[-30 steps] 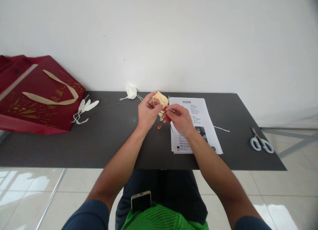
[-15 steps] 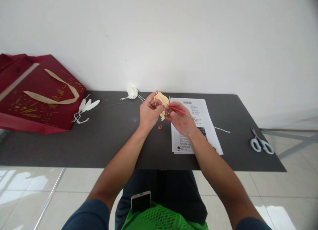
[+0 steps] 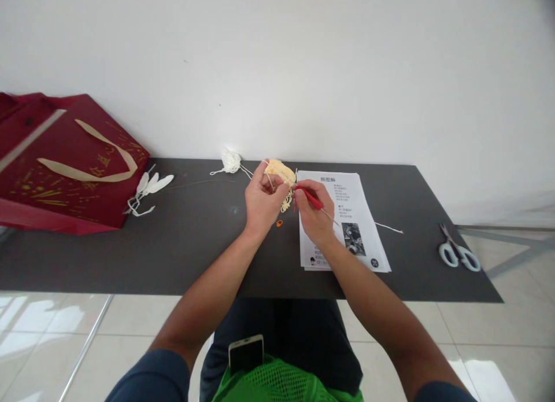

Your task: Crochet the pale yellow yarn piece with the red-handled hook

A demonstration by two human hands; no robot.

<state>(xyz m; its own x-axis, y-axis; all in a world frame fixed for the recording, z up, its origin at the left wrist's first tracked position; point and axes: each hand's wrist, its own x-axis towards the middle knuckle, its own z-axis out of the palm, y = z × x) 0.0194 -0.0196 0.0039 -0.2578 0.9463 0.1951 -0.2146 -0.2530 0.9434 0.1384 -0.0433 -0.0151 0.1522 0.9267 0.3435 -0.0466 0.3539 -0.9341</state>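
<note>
Above the middle of the table, my left hand (image 3: 265,198) is closed on a pale yellow crochet piece (image 3: 281,170), with a strand of yarn running over its fingers. My right hand (image 3: 317,211) grips a crochet hook with a red handle (image 3: 311,199); its metal end sticks out toward the lower right. The hook's tip meets the edge of the crochet piece, partly hidden by the fingers. Loose pale yellow yarn (image 3: 286,202) hangs below, between the hands. An orange stitch marker (image 3: 279,223) lies on the table just under them.
Printed pattern sheets (image 3: 376,246) lie under my right hand. Scissors (image 3: 458,249) rest near the table's right end. At the back is a white yarn ball (image 3: 231,161); white crocheted pieces (image 3: 151,185) lie beside a red gift bag (image 3: 82,176). A phone (image 3: 246,354) sits at my lap.
My right hand has turned and its fingers have closed further around the red handle, uncovering more of the printed sheet. The crochet piece has tilted and shifted slightly in my left hand.
</note>
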